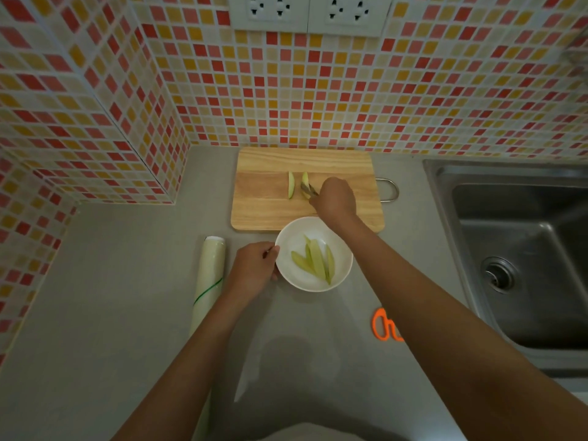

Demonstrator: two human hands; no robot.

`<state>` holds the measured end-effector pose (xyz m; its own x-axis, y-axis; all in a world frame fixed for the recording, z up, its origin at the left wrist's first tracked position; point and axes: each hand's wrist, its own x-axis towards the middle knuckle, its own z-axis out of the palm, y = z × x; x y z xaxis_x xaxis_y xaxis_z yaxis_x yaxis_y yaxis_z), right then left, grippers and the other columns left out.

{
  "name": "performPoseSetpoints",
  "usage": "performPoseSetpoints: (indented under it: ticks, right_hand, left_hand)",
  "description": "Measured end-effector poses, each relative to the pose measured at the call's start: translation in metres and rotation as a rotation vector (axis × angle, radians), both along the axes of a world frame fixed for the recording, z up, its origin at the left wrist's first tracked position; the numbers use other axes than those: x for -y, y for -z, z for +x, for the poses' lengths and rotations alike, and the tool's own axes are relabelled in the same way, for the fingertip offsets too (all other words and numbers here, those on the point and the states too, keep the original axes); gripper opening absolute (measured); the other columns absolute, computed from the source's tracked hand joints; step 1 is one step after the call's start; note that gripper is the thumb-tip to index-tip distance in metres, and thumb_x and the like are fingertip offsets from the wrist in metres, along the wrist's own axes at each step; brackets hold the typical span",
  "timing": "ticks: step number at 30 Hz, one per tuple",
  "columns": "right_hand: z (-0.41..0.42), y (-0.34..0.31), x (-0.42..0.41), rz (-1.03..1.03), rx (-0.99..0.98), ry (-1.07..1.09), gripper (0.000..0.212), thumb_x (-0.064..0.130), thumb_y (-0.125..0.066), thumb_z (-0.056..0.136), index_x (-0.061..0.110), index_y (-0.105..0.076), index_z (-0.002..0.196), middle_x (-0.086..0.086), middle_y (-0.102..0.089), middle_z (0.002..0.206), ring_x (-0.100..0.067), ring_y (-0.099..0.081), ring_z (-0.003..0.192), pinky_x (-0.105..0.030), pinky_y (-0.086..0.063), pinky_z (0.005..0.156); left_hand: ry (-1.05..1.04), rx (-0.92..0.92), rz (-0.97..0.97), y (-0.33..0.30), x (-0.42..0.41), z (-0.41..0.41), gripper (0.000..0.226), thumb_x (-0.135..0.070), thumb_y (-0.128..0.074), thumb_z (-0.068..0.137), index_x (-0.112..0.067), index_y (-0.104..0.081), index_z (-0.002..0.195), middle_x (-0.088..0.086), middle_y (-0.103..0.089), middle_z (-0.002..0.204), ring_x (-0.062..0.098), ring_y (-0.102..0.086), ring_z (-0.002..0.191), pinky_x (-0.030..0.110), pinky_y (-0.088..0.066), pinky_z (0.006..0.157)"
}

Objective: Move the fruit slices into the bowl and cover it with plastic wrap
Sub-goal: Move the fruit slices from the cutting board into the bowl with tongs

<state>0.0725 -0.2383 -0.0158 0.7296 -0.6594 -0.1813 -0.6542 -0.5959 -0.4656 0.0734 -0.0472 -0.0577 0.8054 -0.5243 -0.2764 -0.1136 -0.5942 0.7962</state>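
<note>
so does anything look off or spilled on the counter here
Nothing stands out. No spill shows. Some fruit slices lie in the white bowl, two more wait on the cutting board. The plastic wrap roll lies beside the bowl, and the orange scissors are partly hidden by the right arm.

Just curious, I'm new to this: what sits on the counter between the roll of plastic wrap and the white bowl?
Only the left hand, gripping the white bowl by its rim; the plastic wrap roll lies beyond it, per the head view.
</note>
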Motion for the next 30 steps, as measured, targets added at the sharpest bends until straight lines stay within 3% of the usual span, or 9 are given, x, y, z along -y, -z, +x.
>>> performPoseSetpoints:
  ticks: [2, 5, 8, 12, 14, 16, 19, 25, 30]
  right_hand:
    - [-0.015, -0.009, -0.002, 0.079, 0.075, 0.056, 0.04, 0.008, -0.063, 0.079, 0.012, -0.037, 0.049, -0.001, -0.038, 0.049, -0.019, -0.043, 0.048, -0.027, -0.022, 0.043]
    - [-0.049, -0.024, -0.012, 0.197, 0.166, 0.111, 0.031, 0.008, -0.064, 0.075, 0.004, -0.047, 0.049, -0.002, -0.033, 0.045, -0.014, -0.031, 0.042, -0.024, -0.02, 0.044]
    - [-0.091, -0.031, -0.028, 0.253, 0.199, 0.102, 0.03, 0.014, -0.066, 0.076, -0.011, -0.06, 0.062, -0.011, -0.044, 0.053, -0.018, -0.039, 0.051, -0.026, -0.026, 0.052]
    - [-0.122, -0.022, -0.056, 0.207, 0.046, 0.041, 0.029, 0.018, -0.065, 0.077, -0.004, -0.063, 0.058, -0.007, -0.038, 0.047, -0.018, -0.043, 0.05, -0.028, -0.028, 0.049]
    - [-0.123, -0.013, -0.069, 0.167, -0.069, 0.0, 0.024, 0.019, -0.062, 0.078, -0.002, -0.067, 0.067, -0.007, -0.046, 0.053, -0.025, -0.052, 0.057, -0.026, -0.034, 0.053]
    - [-0.124, -0.007, -0.075, 0.117, -0.126, -0.036, 0.019, 0.018, -0.059, 0.079, 0.002, -0.06, 0.069, -0.006, -0.049, 0.061, -0.028, -0.054, 0.063, -0.027, -0.036, 0.056]
    - [-0.118, -0.012, -0.072, 0.04, -0.105, -0.037, 0.023, 0.027, -0.06, 0.08, 0.012, -0.054, 0.064, 0.0, -0.044, 0.055, -0.023, -0.05, 0.061, -0.025, -0.033, 0.052]
    - [-0.053, -0.033, -0.029, 0.044, 0.091, 0.036, 0.039, 0.023, -0.064, 0.077, 0.016, -0.038, 0.049, 0.004, -0.038, 0.048, -0.016, -0.042, 0.047, -0.024, -0.02, 0.042]
    - [0.005, -0.014, -0.021, 0.007, -0.009, -0.033, 0.035, 0.014, -0.06, 0.083, 0.015, -0.038, 0.056, 0.003, -0.041, 0.059, -0.025, -0.053, 0.069, -0.027, -0.032, 0.05]
  left_hand:
    - [-0.006, -0.005, 0.0, 0.0, 0.0, 0.0, 0.031, -0.019, -0.046, 0.096, -0.005, -0.07, 0.081, 0.014, -0.071, 0.065, 0.021, -0.067, 0.058, 0.037, -0.055, 0.074]
    - [-0.013, -0.012, 0.003, 0.0, 0.001, 0.0, 0.032, -0.019, -0.046, 0.097, -0.007, -0.07, 0.08, 0.013, -0.071, 0.066, 0.021, -0.068, 0.059, 0.034, -0.054, 0.072]
    - [-0.013, -0.014, 0.003, 0.0, 0.001, 0.0, 0.031, -0.019, -0.046, 0.096, -0.01, -0.069, 0.077, 0.013, -0.07, 0.065, 0.021, -0.067, 0.058, 0.033, -0.053, 0.07]
    - [-0.023, -0.015, 0.005, 0.002, 0.002, 0.0, 0.031, -0.018, -0.047, 0.096, -0.006, -0.071, 0.081, 0.013, -0.071, 0.067, 0.023, -0.067, 0.06, 0.036, -0.055, 0.074]
    - [-0.024, -0.006, 0.007, 0.003, 0.002, 0.001, 0.031, -0.019, -0.047, 0.096, -0.006, -0.07, 0.08, 0.011, -0.071, 0.067, 0.021, -0.067, 0.06, 0.035, -0.055, 0.074]
    - [-0.016, 0.009, 0.011, 0.002, 0.002, 0.0, 0.03, -0.019, -0.047, 0.096, -0.011, -0.069, 0.076, 0.006, -0.069, 0.064, 0.016, -0.065, 0.056, 0.032, -0.053, 0.07]
    - [-0.015, -0.005, -0.001, 0.001, 0.001, 0.0, 0.03, -0.019, -0.047, 0.096, -0.01, -0.07, 0.079, 0.002, -0.067, 0.064, 0.01, -0.063, 0.053, 0.03, -0.052, 0.068]
    - [-0.009, 0.002, -0.009, 0.004, 0.001, 0.001, 0.032, -0.02, -0.047, 0.097, -0.007, -0.071, 0.079, 0.01, -0.071, 0.066, 0.02, -0.067, 0.061, 0.035, -0.055, 0.074]
    - [-0.013, -0.012, -0.022, 0.005, 0.0, 0.001, 0.035, -0.02, -0.046, 0.097, -0.004, -0.069, 0.077, 0.016, -0.071, 0.066, 0.027, -0.068, 0.063, 0.04, -0.057, 0.077]
